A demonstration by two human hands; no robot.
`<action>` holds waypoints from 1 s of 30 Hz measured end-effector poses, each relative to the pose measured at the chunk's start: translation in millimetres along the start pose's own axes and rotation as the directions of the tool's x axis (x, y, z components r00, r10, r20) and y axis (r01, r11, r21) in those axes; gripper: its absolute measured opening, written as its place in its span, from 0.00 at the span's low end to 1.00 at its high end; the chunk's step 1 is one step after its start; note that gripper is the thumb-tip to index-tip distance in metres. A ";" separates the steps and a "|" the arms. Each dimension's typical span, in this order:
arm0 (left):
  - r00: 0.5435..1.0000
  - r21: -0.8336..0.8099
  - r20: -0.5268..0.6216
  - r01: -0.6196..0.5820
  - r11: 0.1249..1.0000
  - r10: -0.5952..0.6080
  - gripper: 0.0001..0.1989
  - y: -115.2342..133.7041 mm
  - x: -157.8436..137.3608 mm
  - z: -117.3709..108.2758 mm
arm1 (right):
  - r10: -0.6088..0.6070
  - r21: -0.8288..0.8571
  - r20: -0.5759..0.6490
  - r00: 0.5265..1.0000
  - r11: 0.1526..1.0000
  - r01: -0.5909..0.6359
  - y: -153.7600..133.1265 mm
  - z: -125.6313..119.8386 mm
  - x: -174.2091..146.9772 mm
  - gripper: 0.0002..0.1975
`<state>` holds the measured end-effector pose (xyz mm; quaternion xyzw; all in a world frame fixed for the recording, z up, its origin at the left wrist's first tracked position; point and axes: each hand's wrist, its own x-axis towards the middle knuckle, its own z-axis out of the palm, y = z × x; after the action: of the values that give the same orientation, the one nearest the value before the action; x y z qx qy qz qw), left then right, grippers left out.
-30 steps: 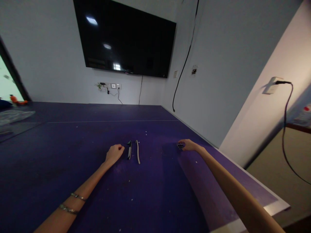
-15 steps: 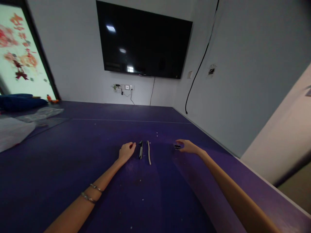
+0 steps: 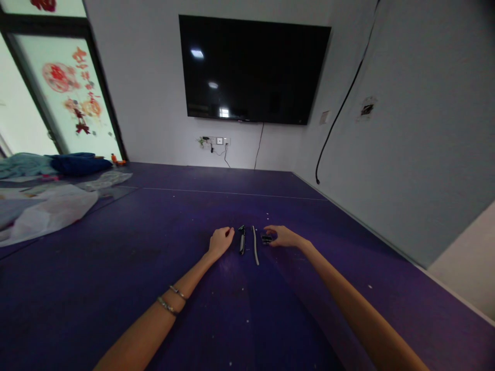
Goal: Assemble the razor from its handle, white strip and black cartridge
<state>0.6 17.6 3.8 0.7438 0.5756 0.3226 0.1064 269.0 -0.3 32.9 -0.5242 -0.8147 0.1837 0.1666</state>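
One small, dark, partly see-through item (image 3: 266, 239) is pinched by the right grip (image 3: 284, 237), the left grip (image 3: 221, 240) curled together.

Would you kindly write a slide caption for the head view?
Razor-like tool and pale stick between left hand and right hand, which holds a small dark item.

No text can be read with certainty. On the pale glass pane (image 3: 33, 51) of the dark-framed door at the left, a vertical column of red characters (image 3: 85, 75) stands just right of a red round motif (image 3: 60, 77), its strokes too blurred to make out, and the upper pane (image 3: 69, 7) bears a dark red mark (image 3: 44, 4) cut off by the top edge of the view. A tiny pale mark (image 3: 245, 120) on the lower bezel of the wall television (image 3: 251, 72) is too small to read.
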 end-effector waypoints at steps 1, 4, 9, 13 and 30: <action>1.000 0.003 0.000 -0.001 1.000 0.001 0.21 0.2 0.0 0.3 | -0.003 -0.004 0.007 1.000 1.000 0.003 -0.6 1.9 1.6 0.32; 1.000 0.002 0.000 -0.006 1.000 0.006 0.21 0.8 0.1 0.6 | -0.008 -0.011 0.010 1.000 1.000 0.008 -1.7 4.8 3.8 0.32; 1.000 -0.018 0.007 0.000 1.000 0.000 0.21 0.7 -0.4 0.6 | 0.005 -0.011 -0.006 1.000 1.000 -0.005 -0.7 5.1 3.7 0.32; 1.000 -0.022 0.012 0.011 1.000 -0.011 0.21 0.0 -0.8 0.6 | 0.002 -0.018 -0.003 1.000 1.000 -0.002 1.5 5.2 3.7 0.32; 1.000 -0.034 0.006 0.004 0.999 -0.004 0.21 -0.6 0.2 1.2 | 0.026 0.043 -0.040 0.999 0.999 -0.024 4.2 5.5 -1.5 0.34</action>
<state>0.8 18.2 2.7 0.7419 0.5710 0.3299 0.1214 270.4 -0.7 26.0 -0.5344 -0.8003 0.1927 0.1918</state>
